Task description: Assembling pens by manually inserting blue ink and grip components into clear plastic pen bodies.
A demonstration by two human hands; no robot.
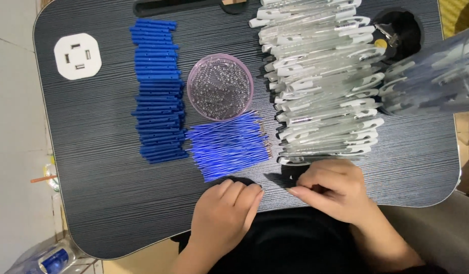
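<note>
The dark, fine-striped worktop (102, 167) has rounded corners, and its near edge curves inward around the person's lap. Most open room lies along the left side and the near-left corner; the far-right half is crowded. Both hands sit at the near edge, just right of its middle.

The left hand (227, 213) rests palm down, its fingers together and curled, with the fingertips touching the worktop just below the blue refills (228, 144). I cannot tell whether it holds anything. The right hand (331, 189) lies knuckles up at the near end of the pile of clear pen barrels (320, 81). Its thumb and forefinger are pinched together and point left toward the left hand. What they pinch is too small to make out.

The clear pen barrels, with white clips, are stacked crosswise in a long heap from the far edge to the right hand. The blue refills lie fanned in a loose bundle near the worktop's middle. Beyond them stands a round pink dish of small springs (220, 87), and left of it a neat column of blue pen caps (158, 91). A white square socket plate (77, 56) sits near the far-left corner. A clear bag of more barrels (432, 76) overhangs the right edge.
</note>
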